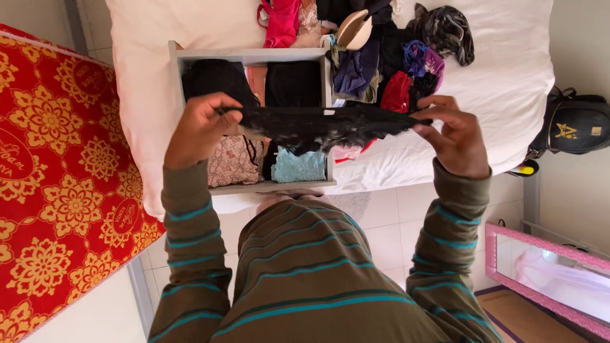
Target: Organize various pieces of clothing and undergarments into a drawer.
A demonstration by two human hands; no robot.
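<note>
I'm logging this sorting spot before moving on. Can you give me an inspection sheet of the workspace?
Surface: white bed, bare at its right side.
Job's things: black lace garment stretched flat between both hands; grey drawer of folded clothes below it.
Clutter: loose clothes pile beside the drawer.
Grips: left hand and right hand each pinch one end.
Cables: nothing seen.
Surroundings: red floral mattress, black bag, pink-framed mirror, tiled floor.

The black lace garment (324, 124) hides part of the grey drawer (254, 56); the clothes pile (381, 57) runs past the top edge.
</note>
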